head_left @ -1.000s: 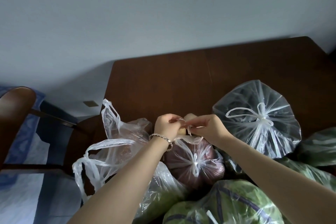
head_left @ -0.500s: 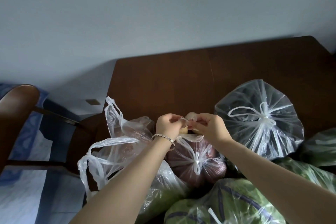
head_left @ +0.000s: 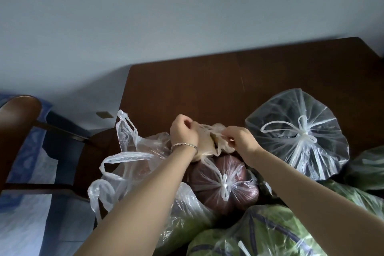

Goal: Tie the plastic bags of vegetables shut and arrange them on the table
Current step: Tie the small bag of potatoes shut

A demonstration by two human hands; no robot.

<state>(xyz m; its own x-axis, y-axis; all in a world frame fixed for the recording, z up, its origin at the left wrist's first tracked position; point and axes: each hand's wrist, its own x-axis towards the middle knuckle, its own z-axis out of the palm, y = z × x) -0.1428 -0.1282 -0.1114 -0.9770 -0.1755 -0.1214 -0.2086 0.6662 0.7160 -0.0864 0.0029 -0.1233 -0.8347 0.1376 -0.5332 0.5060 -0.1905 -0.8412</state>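
Note:
A small clear bag of pale tan vegetables [head_left: 206, 143] sits mid-table between my hands. My left hand [head_left: 184, 132] and my right hand [head_left: 239, 138] each pinch one of its handles, pulled apart over the bag's top. Just below lies a knotted bag of dark red vegetables [head_left: 225, 183]. At the left an untied bag [head_left: 133, 158] has loose handles sticking up. A large knotted clear bag [head_left: 299, 133] stands at the right. Bags of green vegetables [head_left: 255, 233] fill the lower right.
The dark wooden table [head_left: 207, 85] has bare surface along its far side, ending at a pale wall. A wooden chair [head_left: 18, 118] stands off the table's left edge over a blue and white floor. Another green bag [head_left: 367, 168] lies at the right edge.
My hands have drawn apart, stretching the tan bag's handles sideways. The tan bag shows more between them than before.

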